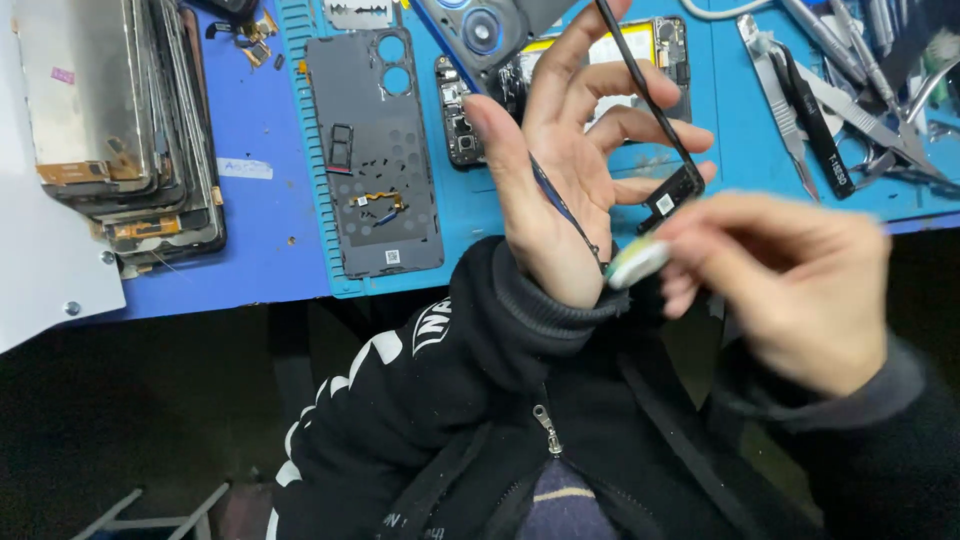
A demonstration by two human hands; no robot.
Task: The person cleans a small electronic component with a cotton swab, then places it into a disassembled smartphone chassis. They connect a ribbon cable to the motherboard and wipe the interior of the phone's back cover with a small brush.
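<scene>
My left hand [570, 150] is raised palm-up over the blue mat [470, 210], holding a thin black phone frame part [665, 190] with a narrow dark cable hanging across the palm. My right hand [790, 275] is blurred, close to the left wrist, and pinches a small white and green object [635, 262]. Behind the left hand lies an opened phone [640, 60] with its yellow battery showing. A grey phone back cover [375, 150] rests face-down on the mat to the left.
A stack of used phone screens [120, 120] sits at the far left on a white sheet. Tweezers and metal tools [840, 100] lie at the right of the mat. A black camera-ring cover [480, 30] is at the top.
</scene>
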